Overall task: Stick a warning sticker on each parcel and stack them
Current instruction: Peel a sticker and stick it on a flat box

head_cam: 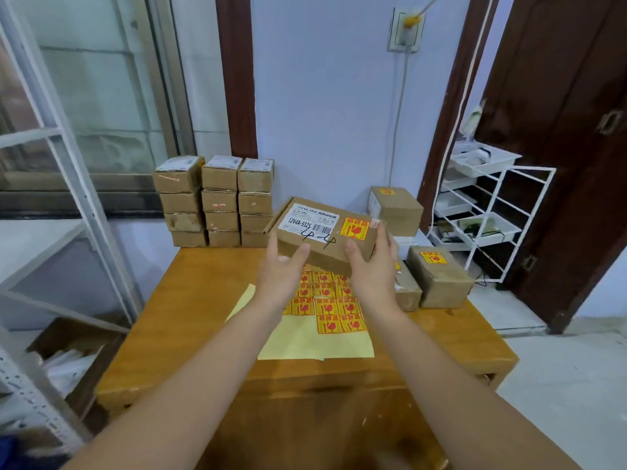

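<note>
I see the parcel (324, 234) held up above the far half of the table (190, 320), tilted so its top faces me. On that top are a white label (310, 219) with a barcode, a handwritten black mark, and a red-and-yellow warning sticker (354, 228) near its right end. My right hand (371, 269) grips the parcel's right end, thumb on the near face and fingers wrapped behind the edge. My left hand (283, 271) is at the parcel's near left edge with fingers spread and fairly straight; the thumb touches the underside or front face, though I cannot tell how firmly it bears.

Below the hands lies the sticker sheet (325, 308), rows of the same red-and-yellow stickers on pale yellow backing paper, flat on the table. To the right, two stickered parcels (439, 278) sit side by side at the table's right edge. Beyond them stands another stickered box (395, 210) on something lower that I cannot make out.

At the far left edge of the table is a stack of boxes (217, 201), three columns four high, white labels on top. A white wire rack (485, 212) with trays stands at right beside a dark door (570, 130). A metal shelf frame (57, 184) is at left.
</note>
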### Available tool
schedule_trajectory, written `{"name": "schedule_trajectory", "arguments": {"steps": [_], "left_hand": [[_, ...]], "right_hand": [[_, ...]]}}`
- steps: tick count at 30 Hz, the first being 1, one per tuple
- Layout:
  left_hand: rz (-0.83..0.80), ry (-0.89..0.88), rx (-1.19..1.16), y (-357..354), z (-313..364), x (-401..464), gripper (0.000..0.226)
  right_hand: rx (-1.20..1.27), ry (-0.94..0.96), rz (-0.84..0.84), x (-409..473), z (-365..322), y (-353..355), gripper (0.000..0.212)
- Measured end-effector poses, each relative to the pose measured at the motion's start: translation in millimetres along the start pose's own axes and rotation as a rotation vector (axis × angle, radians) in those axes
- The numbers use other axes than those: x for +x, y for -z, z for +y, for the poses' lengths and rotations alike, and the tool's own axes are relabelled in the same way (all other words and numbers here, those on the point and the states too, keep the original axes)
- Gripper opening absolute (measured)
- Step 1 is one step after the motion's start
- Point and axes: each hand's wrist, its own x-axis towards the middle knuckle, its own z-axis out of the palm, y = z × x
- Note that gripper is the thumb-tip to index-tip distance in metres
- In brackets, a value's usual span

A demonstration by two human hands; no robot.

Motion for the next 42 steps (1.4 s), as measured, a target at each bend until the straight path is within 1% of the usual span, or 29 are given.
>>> {"name": "schedule_trajectory", "arguments": {"steps": [2, 4, 8, 11, 15, 18, 23, 26, 29, 31, 35, 39, 42], "left_hand": [[-0.079, 0.042, -0.103, -27, 2, -5, 0.079], [-0.092, 0.071, -0.199, -46, -1, -5, 0.079], [-0.019, 0.097, -0.322, -60, -5, 2, 0.068], [0.017, 0.047, -0.362, -56, -2, 9, 0.065], [-0.004, 0.023, -0.335, -39, 7, 25, 0.063], [-0.058, 0.018, -0.299, -25, 15, 37, 0.06], [-0.177, -0.041, -0.177, -18, 30, 52, 0.055], [-0.219, -0.092, -0.11, -17, 34, 62, 0.052], [-0.241, -0.108, -0.093, -20, 33, 75, 0.051], [-0.254, -0.111, -0.069, -24, 32, 85, 0.051], [-0.255, -0.167, -0.02, -37, 43, 114, 0.049], [-0.278, -0.224, 0.066, -55, 58, 150, 0.064], [-0.293, -0.263, 0.12, -72, 59, 177, 0.068]], "right_hand": [[0.008, -0.01, -0.005, -3, 6, 8, 0.073], [0.02, -0.014, -0.02, -7, 12, 15, 0.074], [-0.011, -0.032, -0.071, -10, 20, 30, 0.082], [-0.045, -0.009, -0.163, -4, 22, 44, 0.088], [-0.123, -0.018, -0.213, 19, 13, 67, 0.083], [-0.13, 0.032, -0.247, 42, 1, 74, 0.082], [-0.151, 0.09, -0.428, 65, -19, 57, 0.078], [-0.132, 0.077, -0.485, 70, -27, 44, 0.075], [-0.115, 0.11, -0.481, 75, -26, 31, 0.068], [-0.134, 0.123, -0.465, 84, -21, 24, 0.067], [-0.093, 0.034, -0.452, 120, -19, 13, 0.071], [-0.017, -0.024, -0.394, 165, -17, 1, 0.067], [-0.044, -0.037, -0.371, 201, -7, -7, 0.066]]}}
